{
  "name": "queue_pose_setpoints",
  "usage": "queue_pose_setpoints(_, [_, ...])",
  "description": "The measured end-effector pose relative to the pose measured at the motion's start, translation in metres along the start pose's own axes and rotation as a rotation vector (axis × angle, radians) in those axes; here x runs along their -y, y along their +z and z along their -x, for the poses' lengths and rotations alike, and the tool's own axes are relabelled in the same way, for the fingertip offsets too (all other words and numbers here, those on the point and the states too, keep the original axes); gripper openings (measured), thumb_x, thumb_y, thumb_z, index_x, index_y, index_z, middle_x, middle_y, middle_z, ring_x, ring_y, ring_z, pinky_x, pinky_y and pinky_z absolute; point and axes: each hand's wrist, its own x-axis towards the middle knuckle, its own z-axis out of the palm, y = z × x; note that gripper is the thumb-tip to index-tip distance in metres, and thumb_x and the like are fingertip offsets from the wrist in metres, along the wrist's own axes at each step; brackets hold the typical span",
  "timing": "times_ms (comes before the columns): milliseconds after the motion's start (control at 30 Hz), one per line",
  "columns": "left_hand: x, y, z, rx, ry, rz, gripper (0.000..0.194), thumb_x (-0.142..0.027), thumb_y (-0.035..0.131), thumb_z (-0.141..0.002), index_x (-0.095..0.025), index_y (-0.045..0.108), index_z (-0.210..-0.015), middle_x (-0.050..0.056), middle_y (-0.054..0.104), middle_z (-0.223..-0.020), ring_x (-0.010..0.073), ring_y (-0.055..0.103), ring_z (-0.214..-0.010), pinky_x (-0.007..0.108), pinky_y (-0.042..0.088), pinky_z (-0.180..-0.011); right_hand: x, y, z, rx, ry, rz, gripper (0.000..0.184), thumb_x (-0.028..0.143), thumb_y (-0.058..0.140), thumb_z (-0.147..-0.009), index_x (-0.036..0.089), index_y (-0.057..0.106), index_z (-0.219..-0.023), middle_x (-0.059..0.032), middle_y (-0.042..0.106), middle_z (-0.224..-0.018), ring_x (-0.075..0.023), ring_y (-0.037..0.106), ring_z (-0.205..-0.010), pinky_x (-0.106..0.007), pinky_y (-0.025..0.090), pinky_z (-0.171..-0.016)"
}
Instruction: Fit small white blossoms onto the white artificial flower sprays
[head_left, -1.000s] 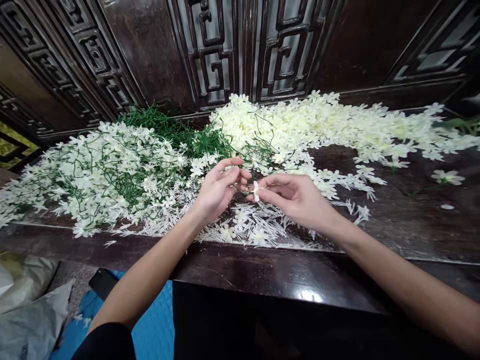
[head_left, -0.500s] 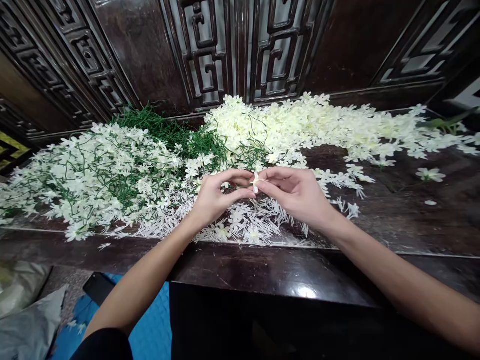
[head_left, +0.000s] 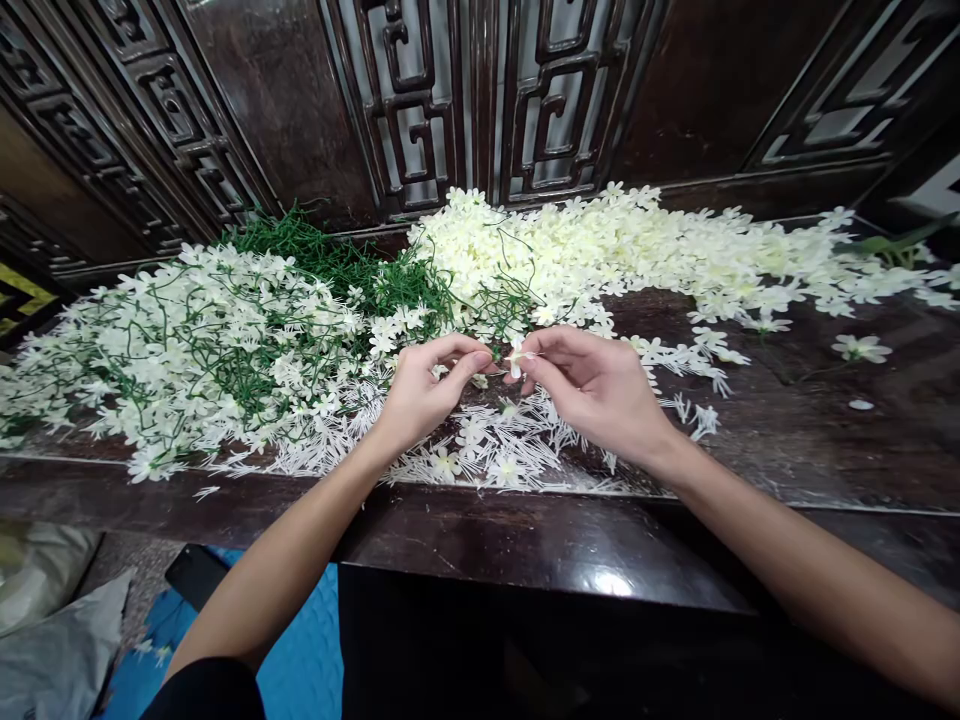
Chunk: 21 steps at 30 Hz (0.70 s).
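My left hand (head_left: 431,388) and my right hand (head_left: 596,390) face each other over the middle of the bench, both pinched. Between them is a small white artificial flower (head_left: 516,358), gripped by my right thumb and fingers. My left thumb and forefinger pinch a thin green stem (head_left: 496,354) beside the flower. Whether stem and flower are joined is too small to tell. Below my hands lie loose white stamen pieces (head_left: 517,440) with a few blossoms among them.
Stemmed white flowers (head_left: 210,340) are heaped on the left, with green stems (head_left: 315,250) behind them. Loose blossoms (head_left: 615,245) stretch along the back right. A carved wooden backrest (head_left: 484,110) rises behind the dark bench (head_left: 840,440). Below left are a phone (head_left: 196,576) and grey bags (head_left: 56,640).
My fingertips have drawn slightly apart. The flower has turned, and a thin white strand now shows at my right fingertips. My left fingers have closed into a tighter pinch.
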Motion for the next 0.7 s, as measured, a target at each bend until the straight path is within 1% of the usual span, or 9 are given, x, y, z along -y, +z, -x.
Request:
queue_pose_setpoints(200, [-0.0046,0.0017,0.0022,0.053,-0.028,0.031,0.015,-0.025,0.059,-0.090,-0.016,0.069,-0.083,0.003,0.074,-0.077,0.0115,0.069,-0.070,0.023,0.053,-0.067,-0.0027,0.0008,0.0008,-0.019,-0.068,0.081,0.006,0.018,0.058,-0.089,0.016,0.064,-0.087,-0.0041,0.066,-0.076,-0.0151,0.064,-0.063,-0.031,0.055,-0.053])
queue_pose_setpoints(333, [-0.0068,0.0019,0.0031,0.093,-0.027,-0.005,0.017,-0.024,0.057,-0.091,-0.016,0.069,-0.081,0.002,0.073,-0.073,0.0098,0.066,-0.066,0.021,0.050,-0.063,-0.0046,0.0016,0.0002,0.009,-0.124,0.126,0.008,0.016,0.056,-0.089,0.014,0.064,-0.087,-0.0049,0.067,-0.075,-0.0155,0.064,-0.064,-0.030,0.055,-0.052])
queue_pose_setpoints(433, [-0.0068,0.0022,0.0032,0.138,-0.031,0.005,0.019,-0.025,0.054,-0.093,-0.016,0.068,-0.083,0.002,0.073,-0.075,0.0101,0.066,-0.069,0.021,0.050,-0.064,-0.0051,0.0016,0.0000,0.016,-0.191,0.180,0.009,0.012,0.055,-0.088,0.013,0.064,-0.088,-0.0054,0.068,-0.075,-0.0142,0.064,-0.062,-0.028,0.054,-0.049])
queue_pose_setpoints(567, [-0.0062,0.0032,0.0036,0.181,-0.058,0.066,0.023,-0.028,0.052,-0.094,-0.015,0.066,-0.081,0.004,0.071,-0.077,0.0104,0.065,-0.071,0.022,0.052,-0.067,-0.0049,0.0011,-0.0001,0.000,-0.306,0.280,0.013,0.005,0.054,-0.087,0.013,0.064,-0.087,-0.0034,0.070,-0.075,-0.0117,0.062,-0.060,-0.024,0.050,-0.046])
queue_pose_setpoints(700, [-0.0062,0.0033,0.0049,0.198,-0.081,0.090,0.021,-0.027,0.053,-0.093,-0.016,0.066,-0.081,0.004,0.072,-0.076,0.0098,0.066,-0.069,0.020,0.052,-0.065,-0.0064,0.0003,-0.0005,-0.008,-0.388,0.384,0.011,0.005,0.055,-0.086,0.010,0.064,-0.088,-0.0038,0.067,-0.072,-0.0111,0.058,-0.055,-0.025,0.047,-0.045])
